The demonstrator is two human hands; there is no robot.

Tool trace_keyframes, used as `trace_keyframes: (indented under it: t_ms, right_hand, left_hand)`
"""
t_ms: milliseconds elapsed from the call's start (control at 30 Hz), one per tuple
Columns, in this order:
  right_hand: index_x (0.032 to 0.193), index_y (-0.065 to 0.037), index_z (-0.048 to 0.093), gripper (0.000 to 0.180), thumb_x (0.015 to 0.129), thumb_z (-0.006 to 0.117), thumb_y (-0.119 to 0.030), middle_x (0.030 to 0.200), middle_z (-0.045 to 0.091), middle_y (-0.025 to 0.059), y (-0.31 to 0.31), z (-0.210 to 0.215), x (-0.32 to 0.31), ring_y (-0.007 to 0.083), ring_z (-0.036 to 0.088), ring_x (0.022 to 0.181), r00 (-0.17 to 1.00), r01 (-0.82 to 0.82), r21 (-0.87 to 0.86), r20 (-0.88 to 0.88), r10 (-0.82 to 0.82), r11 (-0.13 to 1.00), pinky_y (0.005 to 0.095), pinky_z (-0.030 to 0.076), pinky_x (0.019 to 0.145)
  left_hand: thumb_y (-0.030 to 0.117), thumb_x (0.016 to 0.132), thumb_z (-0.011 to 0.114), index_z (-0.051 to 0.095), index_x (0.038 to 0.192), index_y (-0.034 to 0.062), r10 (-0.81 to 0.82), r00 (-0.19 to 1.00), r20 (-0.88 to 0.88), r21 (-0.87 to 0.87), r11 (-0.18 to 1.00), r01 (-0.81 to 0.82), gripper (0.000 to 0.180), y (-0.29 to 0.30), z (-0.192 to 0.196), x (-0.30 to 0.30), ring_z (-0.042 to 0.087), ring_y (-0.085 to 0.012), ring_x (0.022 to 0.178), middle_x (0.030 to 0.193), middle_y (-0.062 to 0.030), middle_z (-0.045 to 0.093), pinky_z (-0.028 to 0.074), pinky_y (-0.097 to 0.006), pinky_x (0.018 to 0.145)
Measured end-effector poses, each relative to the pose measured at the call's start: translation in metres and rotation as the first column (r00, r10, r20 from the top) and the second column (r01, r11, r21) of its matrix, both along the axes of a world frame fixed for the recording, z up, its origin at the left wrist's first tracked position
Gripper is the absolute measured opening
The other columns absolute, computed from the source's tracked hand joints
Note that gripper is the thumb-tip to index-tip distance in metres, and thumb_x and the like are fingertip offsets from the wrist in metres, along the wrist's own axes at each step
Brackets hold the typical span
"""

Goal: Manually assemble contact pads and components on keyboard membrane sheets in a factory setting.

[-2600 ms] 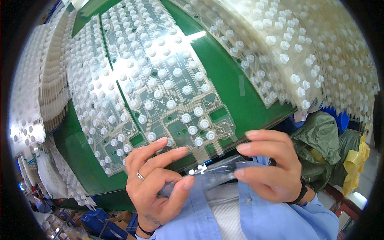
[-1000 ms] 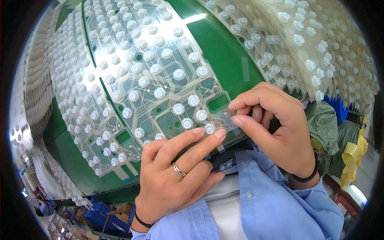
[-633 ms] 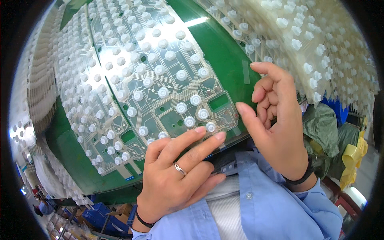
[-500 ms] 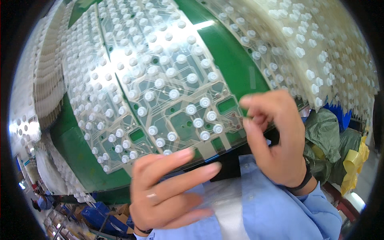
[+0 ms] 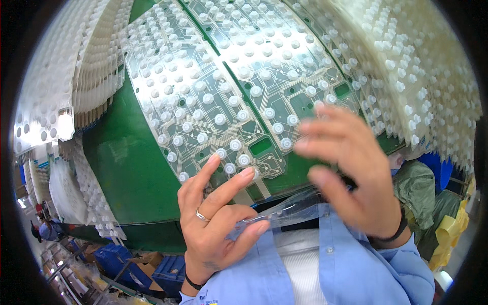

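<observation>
My left hand [image 5: 216,218], with a ring on one finger, pinches the end of a clear plastic strip [image 5: 290,209] between thumb and fingers at the near edge of the green table [image 5: 127,168]. Two of its fingertips reach up onto a clear membrane sheet [image 5: 203,107] dotted with white rubber domes. My right hand [image 5: 351,173] is blurred, fingers spread, hovering over the near corner of that sheet and above the strip. It holds nothing that I can see.
A second dome-covered sheet [image 5: 284,61] lies beside the first. Stacks of the same sheets hang at the left [image 5: 66,86] and right [image 5: 422,76]. Blue crates [image 5: 137,267] stand on the floor below, green and yellow bags [image 5: 432,203] at the right.
The view has shifted, so the sheets now sit farther right. My right hand has left the sheet's corner and spread open. My left hand has turned and pinched the clear strip.
</observation>
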State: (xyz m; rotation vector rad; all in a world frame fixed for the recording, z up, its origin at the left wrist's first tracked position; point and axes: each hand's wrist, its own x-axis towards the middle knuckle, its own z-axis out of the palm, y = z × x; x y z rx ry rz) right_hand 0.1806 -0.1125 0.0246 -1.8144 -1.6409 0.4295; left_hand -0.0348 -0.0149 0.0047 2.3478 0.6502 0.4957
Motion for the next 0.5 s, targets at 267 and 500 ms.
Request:
trace_keyframes:
  t_ms: [267, 500]
  right_hand:
    - [0.093, -0.008, 0.068, 0.023, 0.072, 0.074, -0.001, 0.092, 0.063, 0.0061, -0.009, 0.001, -0.029, 0.0247, 0.059, 0.088, 0.951, -0.047, 0.003, -0.305, 0.046, 0.999, 0.0384, 0.047, 0.084]
    - [0.091, -0.008, 0.068, 0.020, 0.072, 0.074, -0.001, 0.094, 0.063, 0.0058, -0.003, 0.008, -0.032, 0.0260, 0.059, 0.090, 0.941, -0.083, 0.006, -0.328, 0.081, 0.996, 0.0360, 0.046, 0.083]
  left_hand:
    - [0.037, 0.079, 0.071, 0.063, 0.067, 0.0079, -0.013, 0.998, 0.065, 0.081, 0.997, 0.008, 0.033, 0.002, 0.002, -0.005, 0.049, -0.0423, 0.123, 0.109, -0.0149, 0.069, 0.037, -0.050, 0.102]
    - [0.036, 0.075, 0.075, 0.062, 0.067, 0.0129, -0.002, 0.997, 0.083, 0.040, 0.999, -0.001, 0.028, 0.007, 0.003, -0.005, 0.054, -0.0340, 0.121, 0.112, -0.0087, 0.069, 0.034, -0.045, 0.100]
